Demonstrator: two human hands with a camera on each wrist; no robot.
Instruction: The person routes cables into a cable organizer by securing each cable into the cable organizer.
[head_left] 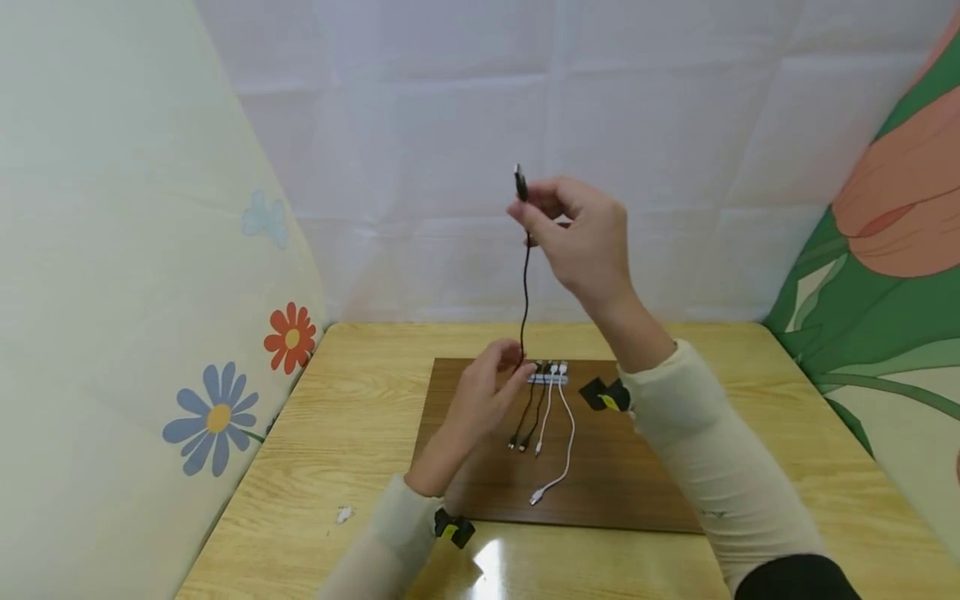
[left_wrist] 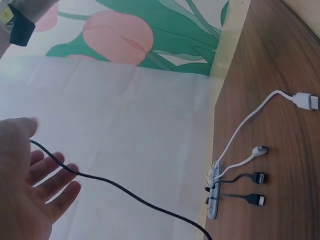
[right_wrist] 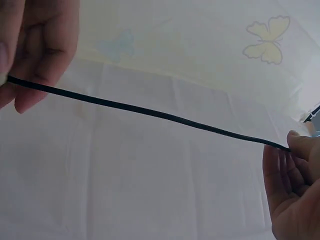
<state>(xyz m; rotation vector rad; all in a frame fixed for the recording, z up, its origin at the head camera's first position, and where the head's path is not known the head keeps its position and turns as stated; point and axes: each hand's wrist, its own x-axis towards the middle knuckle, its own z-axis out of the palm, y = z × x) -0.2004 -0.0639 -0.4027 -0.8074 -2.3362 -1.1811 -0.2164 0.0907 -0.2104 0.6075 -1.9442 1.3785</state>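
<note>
Raised before the white backdrop, my right hand pinches a thin black charging cable just below its plug, whose metal tip points up. The cable runs down to my left hand, lower and to the left. In the left wrist view, the black cable crosses the extended fingers, with the thumb held apart from them. A small grey cable holder sits at the board's far edge, with two white cables and two black cables in it, their loose ends toward me.
The brown board lies on a light wood-grain table. A white cloth hangs behind it, with flower-patterned walls at both sides. A small white patch marks the table left of the board.
</note>
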